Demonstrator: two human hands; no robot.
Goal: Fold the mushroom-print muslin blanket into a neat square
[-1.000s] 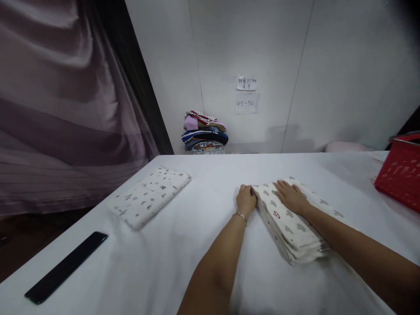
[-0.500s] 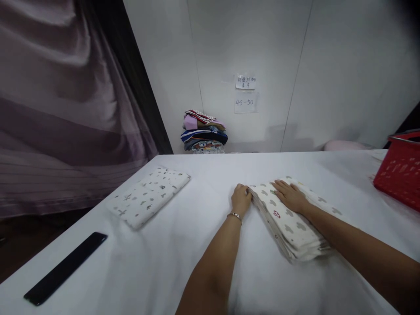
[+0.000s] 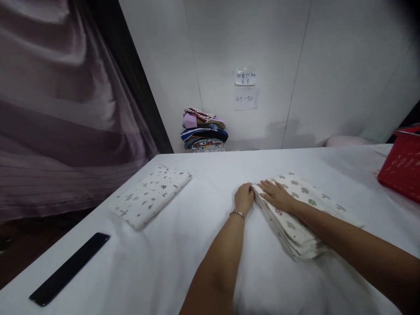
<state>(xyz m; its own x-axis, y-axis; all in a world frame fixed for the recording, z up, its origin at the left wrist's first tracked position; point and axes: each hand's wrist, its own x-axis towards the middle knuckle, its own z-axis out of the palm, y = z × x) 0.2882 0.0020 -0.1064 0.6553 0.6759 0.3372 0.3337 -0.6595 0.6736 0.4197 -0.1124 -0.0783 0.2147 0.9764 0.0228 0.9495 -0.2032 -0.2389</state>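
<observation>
A folded white cloth (image 3: 297, 232) with grey mushroom-like prints lies in layers on the white table, right of centre. My left hand (image 3: 244, 197), with a bracelet at the wrist, is closed on the cloth's far left corner; its fingertips are partly hidden by the fabric. Flat on top of the cloth near that corner rests my right hand (image 3: 277, 195), fingers spread. Another folded white cloth (image 3: 149, 197) with small dark prints lies to the left, touched by neither hand.
A long black strip (image 3: 68, 269) lies at the table's left edge. At the right stands a red basket (image 3: 402, 164). Beyond the far edge is a stack of folded fabrics (image 3: 204, 133) by the wall. A purple curtain (image 3: 59, 109) hangs at the left.
My right hand has slid left across the cloth toward the corner held by my left hand. More of the cloth's printed top shows on the far right side. The view has shifted slightly.
</observation>
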